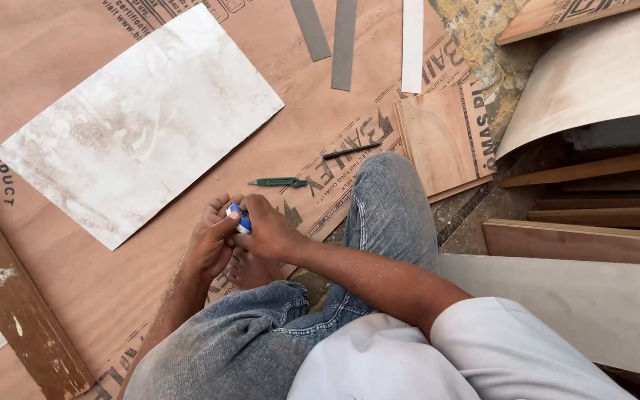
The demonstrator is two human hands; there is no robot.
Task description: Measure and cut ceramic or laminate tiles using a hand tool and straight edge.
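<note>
The person sits on a plywood sheet (112,281) with both hands brought together just in front of a bare foot (250,268). The left hand (209,244) and right hand (264,230) close from either side on a small blue-and-white object (240,219), perhaps a small tube or cap, though too little of it shows to tell. Both grips are narrow, fingers curled tight around it, and it sits right between the fingertips, mostly covered.

As for progress, the work looks to be at a preparing stage: the object is being handled in the hands and nothing has been applied or marked on any surface that can be seen. The whitish laminate sheet (142,126), beyond the grip and to its left, lies flat and untouched. A green pen-like tool (277,181) lies just beyond the hands, and a dark pencil-like stick (350,152) a little farther out to the right; neither is in hand. Three narrow strips (344,44), grey and white, lie well beyond the grip.

No open container shows, and whether the held object contains anything cannot be told. Stacked boards (579,237) lie far right of the hands.
</note>
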